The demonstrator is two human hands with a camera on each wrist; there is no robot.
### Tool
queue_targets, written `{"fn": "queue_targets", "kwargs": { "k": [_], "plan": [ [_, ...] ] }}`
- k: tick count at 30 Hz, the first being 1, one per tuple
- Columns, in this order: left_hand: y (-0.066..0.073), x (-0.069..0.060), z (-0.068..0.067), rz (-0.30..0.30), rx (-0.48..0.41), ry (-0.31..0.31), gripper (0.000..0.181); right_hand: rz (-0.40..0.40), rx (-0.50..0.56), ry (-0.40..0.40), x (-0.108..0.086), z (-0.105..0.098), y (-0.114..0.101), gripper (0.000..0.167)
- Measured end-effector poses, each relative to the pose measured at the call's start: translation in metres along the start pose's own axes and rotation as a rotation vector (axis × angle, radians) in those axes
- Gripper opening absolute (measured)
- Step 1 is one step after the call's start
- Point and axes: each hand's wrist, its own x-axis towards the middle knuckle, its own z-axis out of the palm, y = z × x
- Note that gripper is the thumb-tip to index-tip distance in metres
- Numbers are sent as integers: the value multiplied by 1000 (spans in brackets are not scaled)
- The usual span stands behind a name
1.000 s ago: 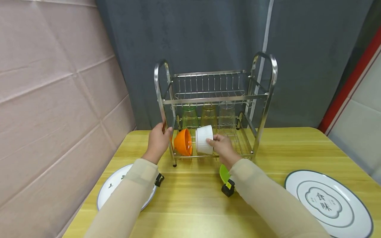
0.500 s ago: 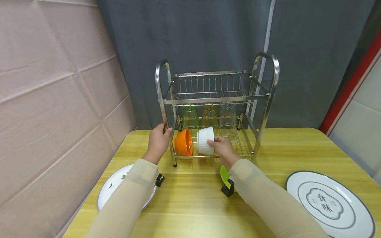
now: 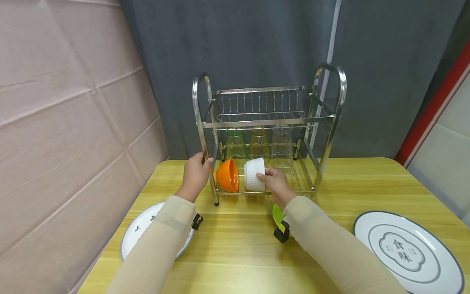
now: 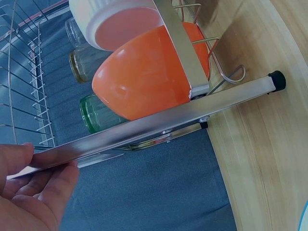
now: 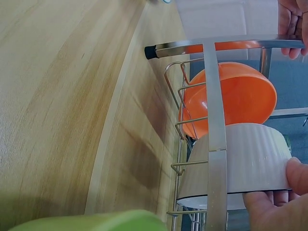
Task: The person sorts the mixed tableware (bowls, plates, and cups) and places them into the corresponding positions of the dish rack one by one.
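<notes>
My left hand grips the left front post of a two-tier metal dish rack; thumb and fingers are on either side of it in the left wrist view. My right hand pinches the rim of a white ribbed bowl, tipped on its side on the lower tier. Left of it, an orange bowl lies on its side, its opening facing the white bowl's base. Behind the bowls, a green glass, a yellow glass and a clear glass stand upside down.
A white plate lies at the left, partly under my left forearm. Another white plate with printed characters is at the right. Something green shows beneath my right wrist. A grey curtain hangs behind the rack.
Both hands keep their places on the post and the white bowl. The white bowl is nearly still; the whole view has shifted very slightly.
</notes>
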Motion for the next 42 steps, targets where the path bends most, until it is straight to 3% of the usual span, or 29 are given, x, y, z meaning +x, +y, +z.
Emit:
{"fn": "queue_targets", "kwargs": {
  "k": [8,23,42],
  "plan": [
    [0,-1,1,5,-5,11,25,13,-8,17,1,-2,-1,32],
    [0,-1,2,-13,-14,14,24,38,-30,-24,3,-9,-3,33],
    [-1,-3,3,-53,-21,-39,33,6,-31,-47,8,-15,-6,37]
  ]
}}
